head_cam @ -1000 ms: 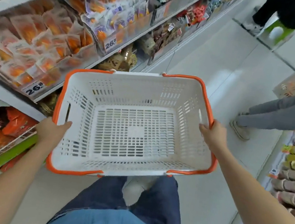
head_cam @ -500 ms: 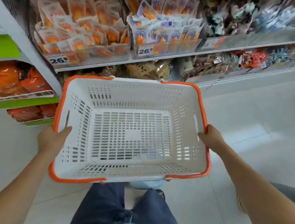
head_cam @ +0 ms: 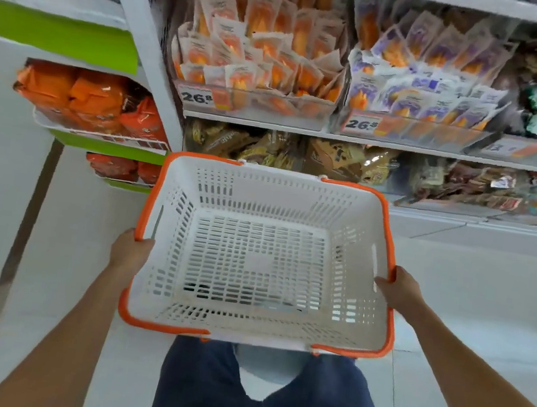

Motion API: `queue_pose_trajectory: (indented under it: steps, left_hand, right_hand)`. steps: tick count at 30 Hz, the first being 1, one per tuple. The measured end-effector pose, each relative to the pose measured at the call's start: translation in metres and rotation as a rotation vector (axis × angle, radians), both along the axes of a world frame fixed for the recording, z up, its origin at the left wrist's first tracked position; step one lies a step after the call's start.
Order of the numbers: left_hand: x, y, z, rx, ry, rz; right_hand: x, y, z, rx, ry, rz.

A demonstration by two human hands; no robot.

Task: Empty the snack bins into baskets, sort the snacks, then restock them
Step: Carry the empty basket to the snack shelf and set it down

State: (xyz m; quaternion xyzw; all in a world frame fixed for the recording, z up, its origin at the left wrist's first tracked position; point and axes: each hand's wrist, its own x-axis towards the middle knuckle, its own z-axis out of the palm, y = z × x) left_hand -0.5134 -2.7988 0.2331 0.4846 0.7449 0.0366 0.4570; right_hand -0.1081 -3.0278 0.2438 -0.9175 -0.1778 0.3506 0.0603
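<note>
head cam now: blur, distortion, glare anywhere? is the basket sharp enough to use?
Head view: basket and both hands, left and right, fairly sharp; snack packets and the far-right shelf smeared by blur; price tag readable; wide-angle bending tilts the shelf post; light even, no hard glare.

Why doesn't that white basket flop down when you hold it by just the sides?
The basket is probably stiff plastic: its walls stand straight while the left hand and right hand grip only the rim. It is likely light too, being empty and full of slots. Once snacks go in, it may tip if one hand lets go.
</note>
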Motion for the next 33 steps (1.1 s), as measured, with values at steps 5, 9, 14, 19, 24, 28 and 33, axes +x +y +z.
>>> queue_pose_trajectory:
  steps: [5,9,14,19,24,28,33]
  left_hand:
    - [0.011,-0.003,-0.061,-0.044,0.046,0.118]
    - [0.031,0.0,-0.12,-0.057,0.105,0.116]
    - [0.043,0.006,-0.207,-0.088,0.112,0.116]
    - [0.059,-0.004,-0.279,-0.105,0.086,0.106]
    - [0.07,-0.007,-0.347,-0.083,0.085,0.009]
    - [0.07,-0.002,-0.397,-0.061,0.102,-0.03]
    - [0.067,0.008,-0.447,0.096,0.067,0.014]
  right_hand:
    - [0.025,0.011,-0.052,0.004,0.055,0.014]
    - [0.046,0.022,-0.119,-0.009,0.129,0.055]
    - [0.066,0.028,-0.209,-0.002,0.17,0.066]
    - [0.075,0.024,-0.286,0.008,0.14,0.049]
    - [0.082,0.02,-0.366,-0.051,0.09,0.038]
    - [0.068,0.022,-0.408,-0.017,0.087,0.012]
    - [0.046,0.022,-0.447,0.159,-0.025,-0.053]
